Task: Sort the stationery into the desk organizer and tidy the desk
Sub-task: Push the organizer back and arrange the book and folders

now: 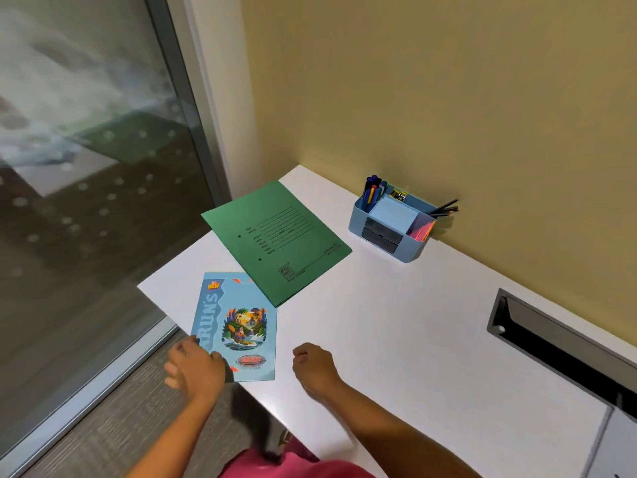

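A blue desk organizer (412, 248) stands at the back of the white desk (396, 322) by the wall, holding pens (373, 191), pencils (446, 207), sticky notes and clips. A green file folder (275, 241) lies left of it, its near corner over a light-blue notebook (238, 326) with a colourful cover. My left hand (194, 367) grips the notebook's near left corner at the desk's edge. To the right of the notebook, my right hand (315, 365) rests on the desk as a loose fist, holding nothing.
A black cable-tray slot (558, 343) is set into the desk at the right. A glass partition (86, 167) with a metal frame runs along the left, and a yellow wall stands behind. Grey carpet lies below the desk's left edge.
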A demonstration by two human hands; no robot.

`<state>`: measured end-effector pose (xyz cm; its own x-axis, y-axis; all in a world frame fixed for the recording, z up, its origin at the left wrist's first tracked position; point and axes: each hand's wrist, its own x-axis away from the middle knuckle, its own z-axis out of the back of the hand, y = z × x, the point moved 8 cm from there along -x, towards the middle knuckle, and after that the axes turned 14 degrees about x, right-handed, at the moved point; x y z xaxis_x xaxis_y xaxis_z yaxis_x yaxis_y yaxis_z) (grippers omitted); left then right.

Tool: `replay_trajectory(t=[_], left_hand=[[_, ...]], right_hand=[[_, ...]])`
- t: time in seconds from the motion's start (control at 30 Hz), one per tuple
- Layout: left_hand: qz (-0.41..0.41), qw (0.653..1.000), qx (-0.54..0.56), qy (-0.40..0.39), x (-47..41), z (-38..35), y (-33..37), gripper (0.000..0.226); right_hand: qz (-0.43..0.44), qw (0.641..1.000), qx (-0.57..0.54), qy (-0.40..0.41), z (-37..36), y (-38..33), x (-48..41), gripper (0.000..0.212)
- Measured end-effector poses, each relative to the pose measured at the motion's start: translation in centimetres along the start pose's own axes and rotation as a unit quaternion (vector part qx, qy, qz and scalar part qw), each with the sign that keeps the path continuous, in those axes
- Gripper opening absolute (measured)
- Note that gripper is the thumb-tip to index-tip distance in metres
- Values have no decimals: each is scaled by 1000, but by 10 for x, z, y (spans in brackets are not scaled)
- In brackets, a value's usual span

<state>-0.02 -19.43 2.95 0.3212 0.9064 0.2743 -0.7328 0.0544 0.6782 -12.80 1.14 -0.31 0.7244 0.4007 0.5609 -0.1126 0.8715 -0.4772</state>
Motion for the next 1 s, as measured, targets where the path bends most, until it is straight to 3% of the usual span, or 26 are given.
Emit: replay_trajectory(t=[0.13,0.27,0.37,0.57,0.8,1.0], left_hand=[[66,997,4,-25,-14,4,-25,55],[74,991,20,-110,-17,-4,-29,31],[56,990,31,-126,-11,-2,-24,14],[37,990,99,-95,-5,5,-25,14],[-74,986,147,-38,26,18,-18,21],[-104,984,146,15,50,31,-18,21]], right_hand=[[11,1000,21,8,-5,-4,-1,31],[23,999,33,6,-9,-10,0,31],[30,999,40,0,-11,-13,0,30],[17,999,34,-11,-8,-14,0,28],[-12,998,-61,-17,-2,-15,-4,23],[26,988,-146,-40,5,-19,-5,30]])
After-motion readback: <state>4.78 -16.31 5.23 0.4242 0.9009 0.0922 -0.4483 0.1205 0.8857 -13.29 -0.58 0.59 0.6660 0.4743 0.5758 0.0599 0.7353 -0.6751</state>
